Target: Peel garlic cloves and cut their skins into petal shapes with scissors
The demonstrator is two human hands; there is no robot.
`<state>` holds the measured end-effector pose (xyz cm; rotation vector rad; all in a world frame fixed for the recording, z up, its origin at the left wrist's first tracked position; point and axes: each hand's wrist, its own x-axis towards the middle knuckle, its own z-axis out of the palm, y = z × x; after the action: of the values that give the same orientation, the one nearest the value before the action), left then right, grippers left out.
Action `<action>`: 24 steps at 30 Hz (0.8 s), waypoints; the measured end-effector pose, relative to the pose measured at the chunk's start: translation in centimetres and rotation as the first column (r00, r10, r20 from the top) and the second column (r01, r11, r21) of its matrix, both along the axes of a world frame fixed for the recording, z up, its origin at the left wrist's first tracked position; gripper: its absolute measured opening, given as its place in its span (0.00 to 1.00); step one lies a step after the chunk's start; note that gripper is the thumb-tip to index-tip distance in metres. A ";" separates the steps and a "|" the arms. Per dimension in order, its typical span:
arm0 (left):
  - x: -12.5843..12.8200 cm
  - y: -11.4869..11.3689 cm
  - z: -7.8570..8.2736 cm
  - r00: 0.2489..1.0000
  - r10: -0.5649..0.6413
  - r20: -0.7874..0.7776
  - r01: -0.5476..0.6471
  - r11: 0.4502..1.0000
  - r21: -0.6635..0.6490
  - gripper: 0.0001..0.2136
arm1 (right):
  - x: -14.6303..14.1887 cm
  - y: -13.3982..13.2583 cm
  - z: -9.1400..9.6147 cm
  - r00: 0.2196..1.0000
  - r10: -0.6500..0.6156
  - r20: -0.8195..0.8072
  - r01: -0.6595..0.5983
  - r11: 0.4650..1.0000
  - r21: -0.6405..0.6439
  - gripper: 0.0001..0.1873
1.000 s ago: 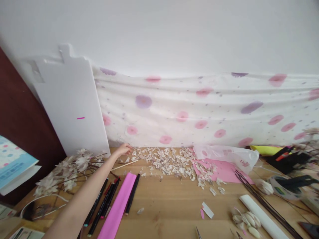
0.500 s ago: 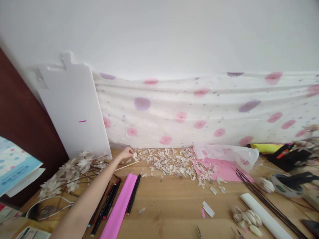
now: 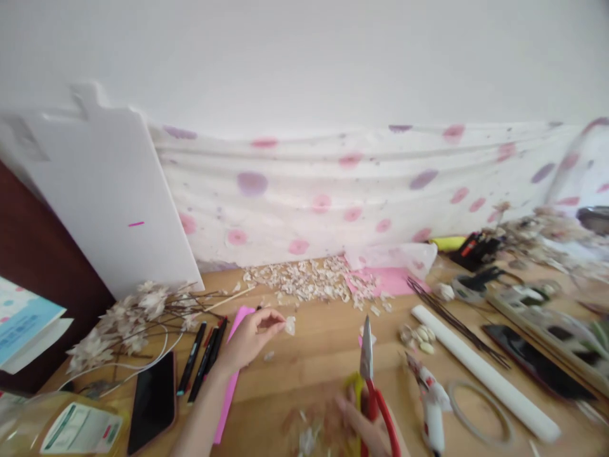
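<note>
My left hand (image 3: 252, 335) is over the desk, thumb and fingers pinched on a thin whitish petal (image 3: 290, 325). Under its wrist lies a pink paper strip (image 3: 227, 406), with several black markers (image 3: 209, 358) beside it. My right hand (image 3: 364, 422), partly blurred, is at the lower edge of the view around red-handled scissors (image 3: 366, 352). The scissors' blades point up and away, looking closed. Something yellow (image 3: 354, 384), too blurred to name, shows beside that hand. Pale scraps (image 3: 308, 439) lie to its left.
Petal pieces (image 3: 309, 282) cover the back of the desk, partly on pink paper (image 3: 390, 282). Dried flower stems (image 3: 143, 311) and a phone (image 3: 153, 403) are left. A glue gun (image 3: 432, 406), white roll (image 3: 485, 374) and second phone (image 3: 537, 362) are right. A white board (image 3: 109, 209) leans behind.
My left hand has drawn back from the petal pile towards me with a petal in its fingers. My right hand and the scissors have come into view. The view has turned rightwards and down.
</note>
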<state>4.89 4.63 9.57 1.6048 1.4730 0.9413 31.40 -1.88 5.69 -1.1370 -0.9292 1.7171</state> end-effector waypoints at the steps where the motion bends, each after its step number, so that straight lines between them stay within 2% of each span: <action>1: 0.9 -1.8 -0.2 1.000 -0.018 0.013 0.018 1.000 -0.021 0.09 | -0.9 0.0 0.3 0.993 -0.097 0.070 0.091 0.992 0.088 0.23; 2: 1.8 -3.5 -0.3 0.999 -0.031 0.023 0.032 0.999 -0.043 0.09 | -1.8 -0.1 0.6 0.984 -0.156 0.090 0.144 0.980 0.134 0.24; 3: 2.4 -5.0 -0.3 0.999 -0.036 0.028 0.037 0.998 -0.058 0.08 | -2.6 -0.1 0.9 0.983 -0.164 0.080 0.151 0.976 0.155 0.24; 5: 3.4 -7.3 -0.2 0.998 -0.051 0.032 0.054 0.996 -0.075 0.07 | -3.7 -0.3 1.6 0.988 -0.120 0.101 0.097 0.972 0.212 0.23; 7: 3.9 -8.7 0.1 0.997 -0.075 0.034 0.078 0.993 -0.088 0.08 | -4.3 -0.7 2.1 0.982 -0.087 0.166 0.042 0.966 0.256 0.19; 10: 4.2 -9.5 0.4 0.996 -0.089 0.019 0.090 0.992 -0.089 0.07 | -4.6 -1.3 2.6 0.965 -0.066 0.254 -0.007 0.961 0.276 0.16; 14: 4.2 -10.0 0.2 0.992 -0.119 0.040 0.121 0.991 -0.051 0.06 | -4.7 -1.7 2.9 0.941 -0.103 0.322 0.012 0.962 0.274 0.14; 18: 4.1 -10.8 -0.1 0.992 -0.122 0.036 0.121 0.992 0.018 0.05 | -4.9 -1.6 2.4 0.953 -0.166 0.253 0.096 0.959 0.268 0.13; 24: 4.2 -12.2 -1.0 0.999 0.013 0.039 -0.018 0.991 0.129 0.05 | -5.2 -1.4 1.7 0.966 -0.254 0.055 0.238 0.949 0.207 0.14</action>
<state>9.13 -7.53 8.56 1.6605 1.4256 1.0900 26.21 -3.30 7.38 -1.1436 -0.9430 1.3541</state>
